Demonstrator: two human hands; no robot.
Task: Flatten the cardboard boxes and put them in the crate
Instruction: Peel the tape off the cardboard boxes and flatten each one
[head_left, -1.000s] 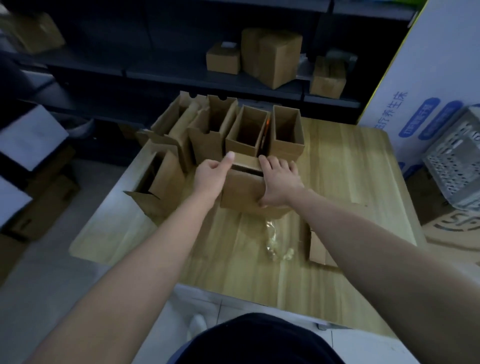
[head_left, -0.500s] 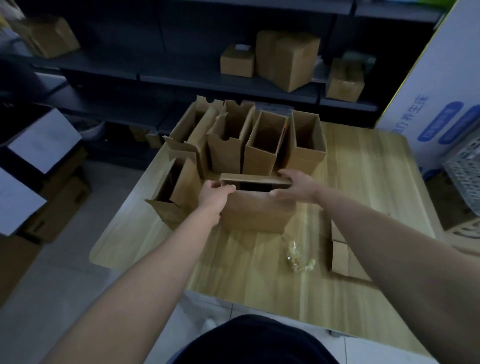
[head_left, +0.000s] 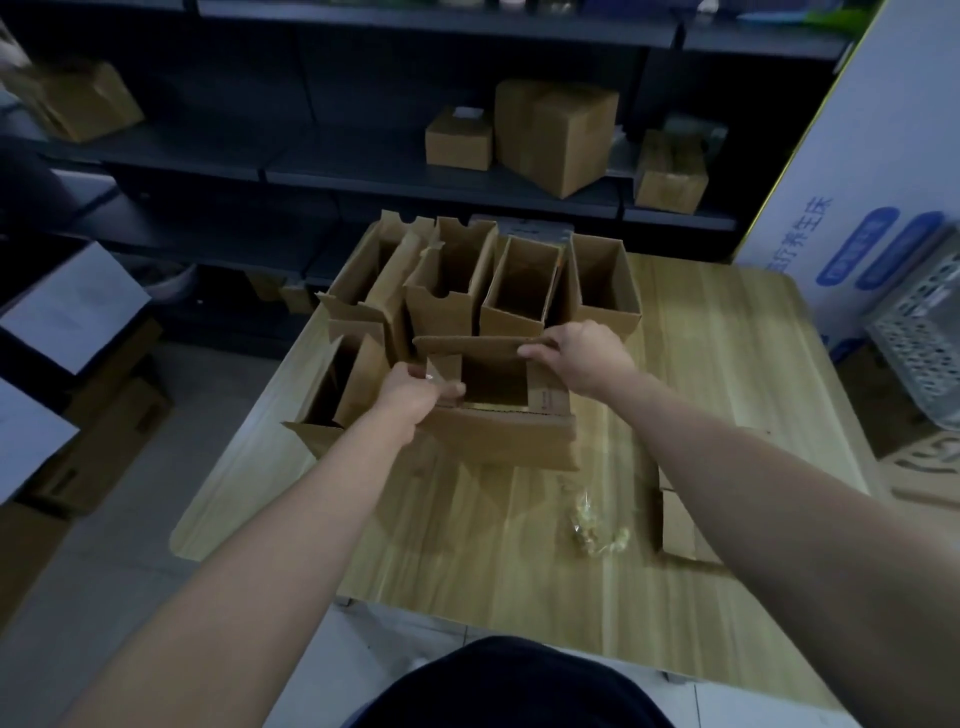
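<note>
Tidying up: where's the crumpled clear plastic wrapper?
Head view: crumpled plastic wrapper on the light wooden table, right of centre, beside the flat cardboard piece.

Back of table (head_left: 467, 545) is full: a row of open boxes (head_left: 519, 291) stands side by side, no gaps, close behind the near box (head_left: 504, 436). Left is blocked too: a tipped box (head_left: 343, 384) lies just beside the left hand (head_left: 410, 395). Right part of the top is bare wood, so there's room to pass twd the crate (head_left: 924, 332) past that edge. Front left is bare. Front right has a plastic scrap (head_left: 597, 525) & flat cardboard (head_left: 678, 525).
</note>
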